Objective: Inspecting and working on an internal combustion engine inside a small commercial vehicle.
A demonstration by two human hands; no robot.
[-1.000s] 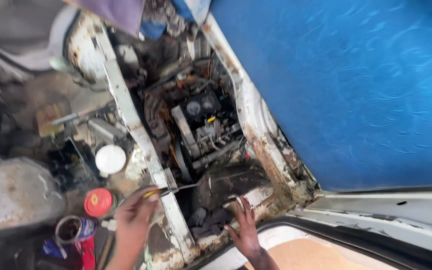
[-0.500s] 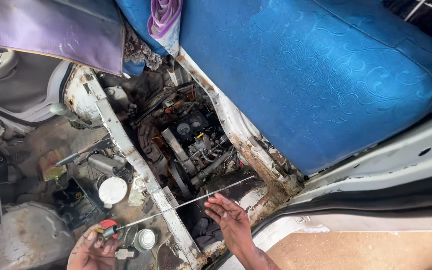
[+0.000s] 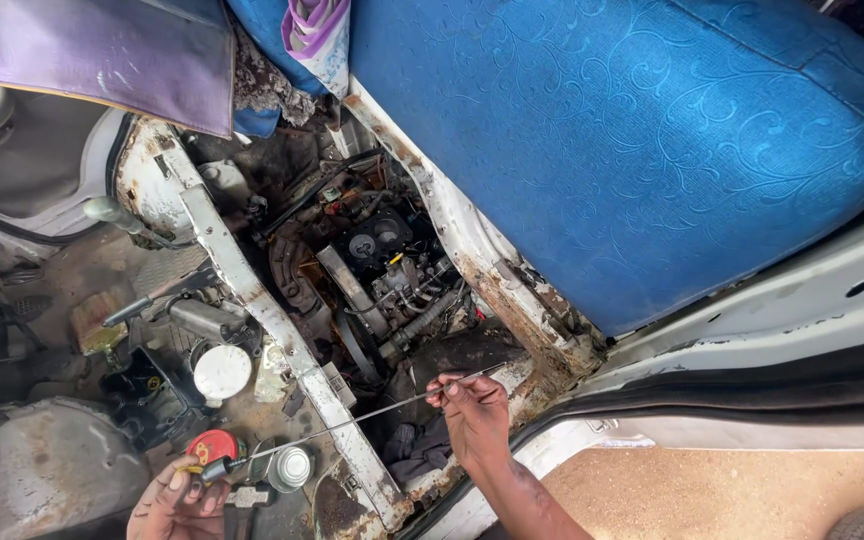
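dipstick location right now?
Head view, lower centre: the dipstick is held out level over the rusty white frame rail, its handle in the left hand by the red cap, its blade pinched by the right hand.

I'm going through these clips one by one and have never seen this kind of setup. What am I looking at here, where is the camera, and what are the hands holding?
The camera sits on a person's head and looks down, so the two bare hands at the bottom are that person's own. Below is a vehicle's engine, open to view between rusty white frame rails, with a blue seat tipped up beside it. The left hand grips the handle end of a long thin metal rod, likely a dipstick. The right hand pinches the rod near its far end. Around the left hand lie a red cap, a white round lid and a small metal cup.
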